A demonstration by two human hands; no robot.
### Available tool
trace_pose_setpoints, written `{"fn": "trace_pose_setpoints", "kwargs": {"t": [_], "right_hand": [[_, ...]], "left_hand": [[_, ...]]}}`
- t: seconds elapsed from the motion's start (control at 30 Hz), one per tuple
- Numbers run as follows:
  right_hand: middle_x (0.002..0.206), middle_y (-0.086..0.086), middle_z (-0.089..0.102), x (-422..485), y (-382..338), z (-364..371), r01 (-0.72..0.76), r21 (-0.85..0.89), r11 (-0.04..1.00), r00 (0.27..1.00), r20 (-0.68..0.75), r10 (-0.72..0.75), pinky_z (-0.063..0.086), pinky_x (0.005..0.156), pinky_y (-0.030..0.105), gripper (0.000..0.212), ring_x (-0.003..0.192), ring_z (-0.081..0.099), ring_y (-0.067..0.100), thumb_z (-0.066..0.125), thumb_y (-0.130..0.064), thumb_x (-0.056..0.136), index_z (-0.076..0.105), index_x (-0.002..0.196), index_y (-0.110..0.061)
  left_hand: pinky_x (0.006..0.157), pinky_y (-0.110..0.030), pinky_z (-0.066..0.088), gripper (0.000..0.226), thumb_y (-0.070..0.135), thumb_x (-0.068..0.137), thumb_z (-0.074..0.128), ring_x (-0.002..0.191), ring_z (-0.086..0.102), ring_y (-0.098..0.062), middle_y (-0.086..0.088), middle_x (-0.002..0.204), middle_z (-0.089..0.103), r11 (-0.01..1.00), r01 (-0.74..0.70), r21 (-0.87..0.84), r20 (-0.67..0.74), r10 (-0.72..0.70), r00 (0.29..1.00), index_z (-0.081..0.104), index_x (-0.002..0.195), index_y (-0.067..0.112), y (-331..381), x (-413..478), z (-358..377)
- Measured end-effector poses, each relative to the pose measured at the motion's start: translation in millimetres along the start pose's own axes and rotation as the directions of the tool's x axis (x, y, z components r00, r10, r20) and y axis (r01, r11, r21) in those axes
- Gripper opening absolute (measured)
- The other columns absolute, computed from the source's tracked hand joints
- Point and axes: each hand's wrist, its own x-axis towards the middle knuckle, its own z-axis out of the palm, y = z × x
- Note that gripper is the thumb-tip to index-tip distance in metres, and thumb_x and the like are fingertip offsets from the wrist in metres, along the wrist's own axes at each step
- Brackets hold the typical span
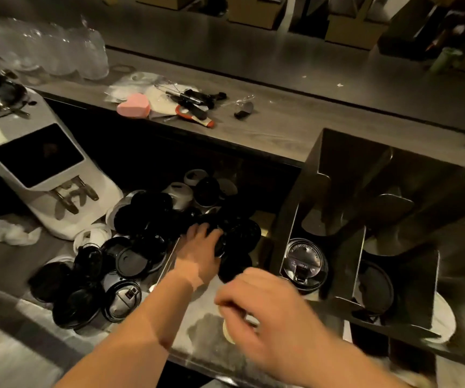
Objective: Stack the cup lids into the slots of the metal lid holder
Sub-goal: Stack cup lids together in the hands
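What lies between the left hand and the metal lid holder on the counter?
In the head view, a few loose black lids lie between the left hand and the metal lid holder.

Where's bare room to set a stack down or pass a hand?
Free: steel counter's near-left edge, in front of the lid pile; wooden ledge between the black clip and the lid holder. Crowded: lids fill grinder to holder, left grip holding a black lid; right grip, pinching a pale lid, blocks the holder's front.

Blurred right hand (267,312), half-hidden pale object (230,333) beneath
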Motion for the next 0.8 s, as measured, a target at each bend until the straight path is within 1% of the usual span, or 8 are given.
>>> {"fn": "trace_pose_setpoints", "kwargs": {"t": [0.1,0.2,0.33,0.4,0.47,0.57,0.63,0.8], "right_hand": [[0.114,-0.001,0.057,12.3,42.5,66.3,-0.328,0.024,0.944,0.907,0.289,0.307,0.039,0.092,0.023,0.026,0.107,0.047,0.012,0.053,-0.019,0.095,0.055,0.120,-0.018],[0.141,0.010,0.040,16.6,87.5,115.5,-0.536,-0.178,0.825,0.753,0.340,0.563,0.028,0.111,0.033,0.048,0.132,0.034,0.026,0.054,-0.017,0.093,0.043,0.140,-0.011],[0.161,0.012,0.011,23.2,119.2,148.9,-0.725,-0.287,0.626,0.614,0.143,0.776,0.015,0.121,0.035,0.064,0.149,0.009,0.033,0.055,-0.009,0.088,0.033,0.148,-0.010],[0.164,0.011,0.007,34.3,126.4,167.3,-0.729,-0.358,0.583,0.614,0.034,0.789,0.015,0.123,0.043,0.074,0.152,0.003,0.035,0.060,-0.009,0.085,0.028,0.152,-0.014],[0.164,0.015,0.012,46.7,135.8,184.3,-0.694,-0.451,0.561,0.649,-0.056,0.759,0.016,0.120,0.048,0.082,0.151,0.005,0.041,0.069,-0.014,0.082,0.030,0.153,-0.013],[0.166,0.009,0.006,55.6,156.6,188.0,-0.676,-0.506,0.535,0.622,-0.003,0.783,0.009,0.118,0.058,0.068,0.151,-0.004,0.040,0.050,-0.022,0.098,0.017,0.157,-0.019],[0.163,0.011,0.015,58.0,166.3,178.9,-0.646,-0.550,0.529,0.597,0.067,0.799,0.017,0.116,0.058,0.057,0.151,0.005,0.038,0.042,-0.023,0.102,0.023,0.155,-0.017],[0.137,0.004,0.042,50.6,144.3,181.5,-0.579,-0.584,0.569,0.603,0.162,0.781,0.033,0.103,0.053,0.053,0.134,0.029,0.030,0.060,-0.026,0.086,0.044,0.137,-0.021]], "left_hand": [[0.120,-0.060,0.000,0.089,0.034,0.081,0.069,0.149,-0.021,-0.037,-0.006,0.166,-0.014,0.966,-0.190,0.174,0.228,0.148,0.962,0.018,0.154,0.037,-11.5,29.9,15.6],[0.119,-0.062,-0.003,0.099,0.016,0.080,0.069,0.148,-0.025,-0.037,-0.007,0.164,-0.023,0.943,-0.195,0.271,0.315,0.105,0.943,0.009,0.157,0.036,-27.5,40.1,31.2],[0.116,-0.066,0.012,0.097,0.019,0.070,0.072,0.148,0.011,-0.038,-0.010,0.164,0.005,0.943,-0.152,0.297,0.243,0.079,0.967,0.020,0.149,0.040,-33.3,23.7,48.5],[0.105,-0.068,0.031,0.106,0.018,0.042,0.080,0.134,0.037,-0.039,-0.015,0.152,0.032,0.948,-0.165,0.271,0.211,0.108,0.971,0.036,0.136,0.035,-38.2,12.2,57.8],[0.096,-0.062,0.043,0.102,0.019,0.034,0.083,0.121,0.049,-0.036,-0.016,0.140,0.048,0.963,-0.145,0.228,0.162,0.110,0.981,0.045,0.128,0.033,-44.4,1.2,68.3],[0.094,-0.052,0.042,0.081,0.017,0.044,0.083,0.107,0.059,-0.036,-0.015,0.125,0.060,0.975,-0.126,0.181,0.032,0.122,0.992,0.060,0.120,0.031,-50.0,-10.6,74.6],[0.088,-0.048,0.040,0.074,0.012,0.043,0.079,0.094,0.060,-0.034,-0.011,0.112,0.062,0.972,-0.123,0.198,-0.026,0.131,0.991,0.065,0.114,0.028,-55.9,-17.0,76.7],[0.078,-0.041,0.034,0.066,0.024,0.053,0.078,0.084,0.056,-0.031,-0.007,0.098,0.062,0.966,-0.170,0.192,-0.055,0.184,0.981,0.056,0.116,0.026,-63.4,-30.4,77.8]]}}
